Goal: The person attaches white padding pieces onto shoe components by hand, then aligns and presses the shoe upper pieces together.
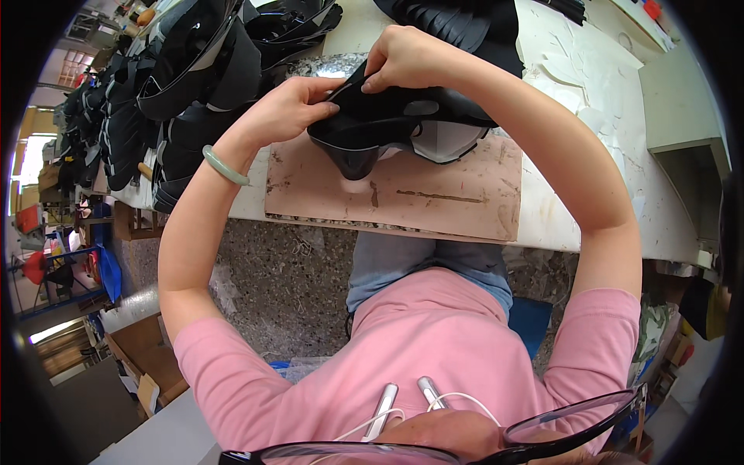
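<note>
While held just above the brown cutting mat (434, 203), black shoe upper (391, 128) with pale lining showing at its right-hand opening; rounded toe end pointing down toward the wearer, long axis tilted roughly from lower left to upper right across the mat. Nearest the camera: dark-framed glasses (558, 430), white earphone cables (403, 411), pink shirt (403, 349), then blue-grey trousers (426, 263) below the white worktable (589, 209) edge. Left hand (287, 108) gripping the upper's left rim, thumb on top and fingers curled beneath, pressed together around the black material; pale green bangle (225, 165) on that wrist. Right hand (407, 58) arched over the far edge, thumb and fingertips pinching the upper's top rim, remaining fingers bunched close. Farther left, heaped on the table, stacked black shoe uppers (178, 85) with grey trim, well apart from the mat. Beyond the hands, more black cut pieces (457, 23). Far right, pale scraps (573, 70) scattered over the tabletop.
</note>
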Demonstrator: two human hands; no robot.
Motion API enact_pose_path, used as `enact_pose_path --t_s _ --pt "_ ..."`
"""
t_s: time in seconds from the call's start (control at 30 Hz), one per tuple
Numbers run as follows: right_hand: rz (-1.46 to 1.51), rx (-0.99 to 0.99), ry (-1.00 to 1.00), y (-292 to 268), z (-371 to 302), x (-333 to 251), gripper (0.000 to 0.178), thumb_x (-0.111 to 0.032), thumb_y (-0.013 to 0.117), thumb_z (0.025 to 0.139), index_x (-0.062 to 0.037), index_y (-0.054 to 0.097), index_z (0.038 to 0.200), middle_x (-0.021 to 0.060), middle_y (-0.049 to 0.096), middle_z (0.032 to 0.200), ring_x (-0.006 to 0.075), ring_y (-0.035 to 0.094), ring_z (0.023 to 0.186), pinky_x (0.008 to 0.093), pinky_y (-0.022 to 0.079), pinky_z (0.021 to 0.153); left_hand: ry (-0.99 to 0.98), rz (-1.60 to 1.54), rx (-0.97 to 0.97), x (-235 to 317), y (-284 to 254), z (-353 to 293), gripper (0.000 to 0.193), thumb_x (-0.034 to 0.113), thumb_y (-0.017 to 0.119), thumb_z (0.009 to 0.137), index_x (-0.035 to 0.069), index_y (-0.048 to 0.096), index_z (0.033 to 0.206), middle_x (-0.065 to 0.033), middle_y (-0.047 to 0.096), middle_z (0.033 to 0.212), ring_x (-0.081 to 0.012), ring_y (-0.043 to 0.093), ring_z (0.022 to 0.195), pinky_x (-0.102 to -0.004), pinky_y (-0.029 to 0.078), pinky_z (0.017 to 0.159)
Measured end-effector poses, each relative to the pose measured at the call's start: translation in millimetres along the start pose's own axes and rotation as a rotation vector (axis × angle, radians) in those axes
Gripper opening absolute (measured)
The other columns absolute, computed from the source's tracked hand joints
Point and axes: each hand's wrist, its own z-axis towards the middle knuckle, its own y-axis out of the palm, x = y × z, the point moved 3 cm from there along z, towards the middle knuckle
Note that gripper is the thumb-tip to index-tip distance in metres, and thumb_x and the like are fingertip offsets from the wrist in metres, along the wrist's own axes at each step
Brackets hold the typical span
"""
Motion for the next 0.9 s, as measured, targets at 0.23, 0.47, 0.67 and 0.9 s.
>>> enact_pose_path --t_s 0.23,0.47,0.67,0.9 --pt "-0.074 0.063 0.007 3.8 0.9 0.8 0.034 -0.025 0.080 0.070 -0.0004 0.073 0.091 0.0167 0.069 0.078 0.0253 0.067 0.072 0.0339 0.053 0.068 -0.131 0.168 -0.027 -7.5 -9.0 3.3 0.042 0.015 0.067 0.086 -0.003 0.058 0.122 -0.0071 0.065 0.085 -0.0075 0.056 0.076 -0.0240 0.046 0.067" --pt "-0.123 -0.101 0.044 -5.9 -7.4 -8.3 0.038 -0.027 0.080 0.070 0.0014 0.071 0.093 0.0148 0.067 0.074 0.0234 0.066 0.066 0.0331 0.052 0.060 -0.030 0.092 0.110 12.9 21.5 9.5 0.027 0.013 0.070 0.086 -0.001 0.058 0.106 -0.0019 0.067 0.084 -0.0060 0.060 0.080 -0.0219 0.049 0.072" --pt "-0.137 -0.165 0.087 -17.6 -24.9 -17.1 0.034 -0.026 0.077 0.072 -0.0015 0.071 0.095 0.0128 0.068 0.076 0.0236 0.066 0.070 0.0347 0.052 0.063 -0.146 -0.228 0.061 11.2 30.8 -3.8 0.034 0.008 0.066 0.087 -0.002 0.060 0.119 -0.0066 0.069 0.089 -0.0080 0.062 0.076 -0.0238 0.050 0.068" --pt "-0.173 0.033 -0.050 16.5 -60.5 -23.4 0.022 -0.021 0.063 0.084 -0.0020 0.065 0.094 0.0202 0.066 0.083 0.0408 0.062 0.083 0.0461 0.049 0.074 -0.110 -0.009 0.210 2.7 45.7 -26.8 0.022 0.006 0.059 0.089 -0.003 0.065 0.109 -0.0035 0.069 0.083 -0.0049 0.060 0.074 -0.0234 0.049 0.065"
